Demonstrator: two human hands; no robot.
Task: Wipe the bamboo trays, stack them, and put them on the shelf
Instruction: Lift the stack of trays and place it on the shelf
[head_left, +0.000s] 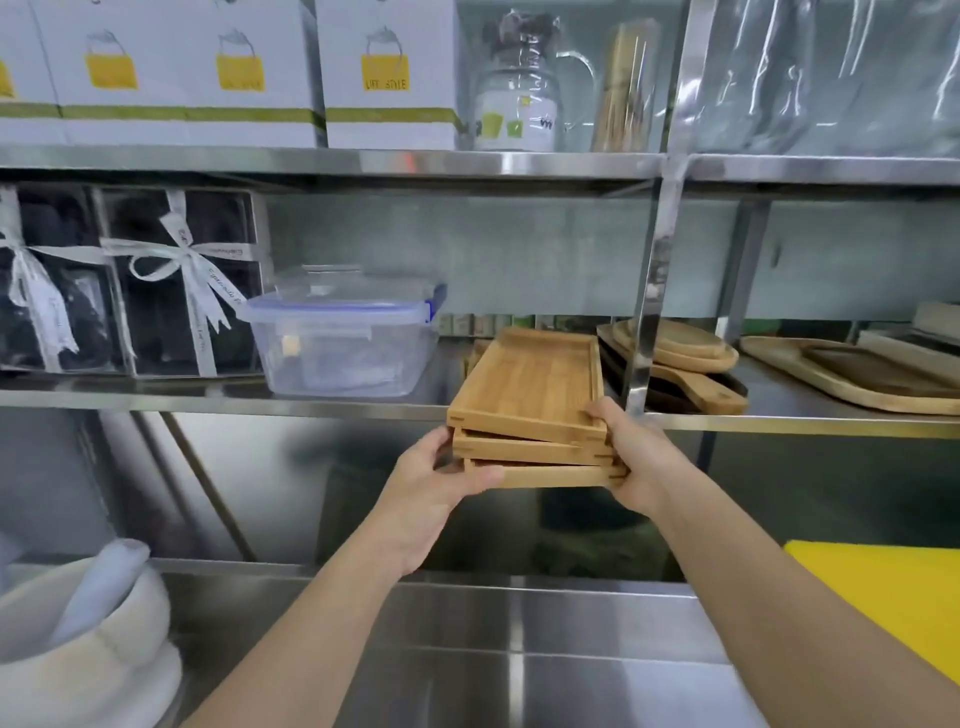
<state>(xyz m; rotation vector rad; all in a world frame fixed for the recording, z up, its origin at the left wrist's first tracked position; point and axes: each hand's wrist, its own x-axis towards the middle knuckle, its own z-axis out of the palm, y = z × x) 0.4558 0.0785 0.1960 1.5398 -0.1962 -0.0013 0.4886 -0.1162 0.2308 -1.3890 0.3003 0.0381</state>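
A stack of three rectangular bamboo trays is held at the front edge of the steel shelf, tilted, its far end over the shelf. The trays sit slightly askew on each other. My left hand grips the stack's near left corner from below. My right hand grips the near right corner, thumb on the top tray's rim.
A clear plastic lidded container stands left of the trays. A steel upright post rises just right of them, with wooden boards beyond. Ribboned gift boxes sit far left. Below are a mortar with pestle and a yellow board.
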